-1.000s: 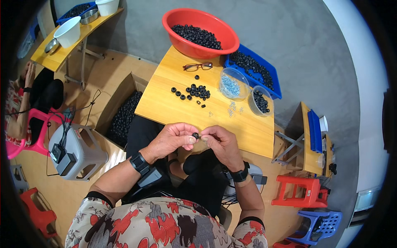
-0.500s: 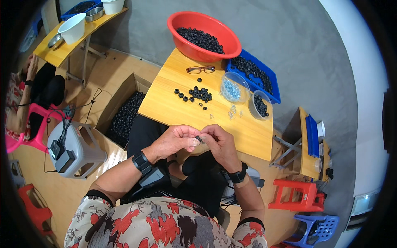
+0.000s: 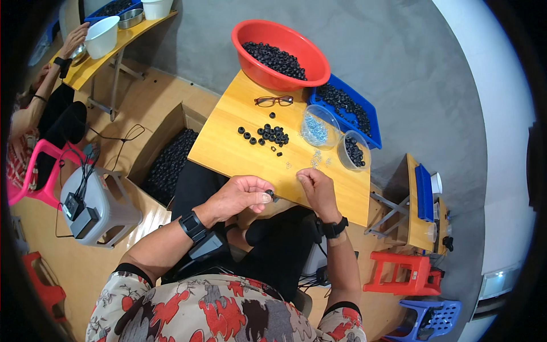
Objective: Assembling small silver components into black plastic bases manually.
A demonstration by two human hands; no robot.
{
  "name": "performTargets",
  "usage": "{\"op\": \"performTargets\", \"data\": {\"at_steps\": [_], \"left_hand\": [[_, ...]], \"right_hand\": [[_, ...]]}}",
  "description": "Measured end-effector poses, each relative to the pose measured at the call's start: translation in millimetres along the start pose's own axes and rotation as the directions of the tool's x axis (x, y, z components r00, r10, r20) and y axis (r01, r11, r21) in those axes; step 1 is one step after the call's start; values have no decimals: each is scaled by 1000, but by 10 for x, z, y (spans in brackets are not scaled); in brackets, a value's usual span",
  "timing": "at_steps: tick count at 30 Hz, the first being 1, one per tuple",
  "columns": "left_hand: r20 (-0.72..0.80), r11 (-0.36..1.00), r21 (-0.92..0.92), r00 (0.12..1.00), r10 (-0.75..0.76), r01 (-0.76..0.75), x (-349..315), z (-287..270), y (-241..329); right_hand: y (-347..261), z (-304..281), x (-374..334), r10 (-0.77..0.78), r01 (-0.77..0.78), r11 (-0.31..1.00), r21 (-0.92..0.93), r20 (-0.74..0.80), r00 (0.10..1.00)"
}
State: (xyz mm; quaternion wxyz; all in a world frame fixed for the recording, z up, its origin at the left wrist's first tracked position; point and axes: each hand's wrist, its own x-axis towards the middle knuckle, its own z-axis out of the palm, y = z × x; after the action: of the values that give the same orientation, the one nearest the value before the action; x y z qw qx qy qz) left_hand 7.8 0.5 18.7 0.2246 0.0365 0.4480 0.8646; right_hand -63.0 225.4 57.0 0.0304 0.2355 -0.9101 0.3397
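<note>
My left hand (image 3: 238, 195) is closed over the near table edge, pinching a small black part (image 3: 269, 195) between thumb and fingers. My right hand (image 3: 320, 194) is at the near edge of the yellow table (image 3: 228, 154), thumb and fingertips pressed together. Whether anything is in that pinch cannot be seen. Just beyond its fingertips lie several tiny pale, shiny pieces (image 3: 317, 159). To their left, a loose group of round black parts (image 3: 273, 134) is spread on the tabletop.
Behind stand a clear tub (image 3: 331, 118) of small bluish pieces, another tub (image 3: 349, 165) of black parts, glasses (image 3: 274, 101), a red basin (image 3: 318, 65) and a blue tray (image 3: 364, 137). Left are a carton (image 3: 149, 130) of black parts, a grey stool (image 3: 105, 199) and another person's hand (image 3: 74, 40).
My right hand has parted from the left and moved right and forward to the tabletop. The left hand keeps the black part. At far left, the other person's hand has reached up to the white bucket.
</note>
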Motion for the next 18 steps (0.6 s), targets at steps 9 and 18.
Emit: {"op": "performTargets", "data": {"at_steps": [9, 18], "left_hand": [[-12, 1000, 18, 1000, -19, 19, 5, -32, -13], [-12, 1000, -16, 1000, -22, 22, 17, -31, -11]], "right_hand": [[324, 42, 36, 156, -153, 987, -48, 64, 986], [99, 348, 441, -61, 59, 996, -71, -19, 998]]}}
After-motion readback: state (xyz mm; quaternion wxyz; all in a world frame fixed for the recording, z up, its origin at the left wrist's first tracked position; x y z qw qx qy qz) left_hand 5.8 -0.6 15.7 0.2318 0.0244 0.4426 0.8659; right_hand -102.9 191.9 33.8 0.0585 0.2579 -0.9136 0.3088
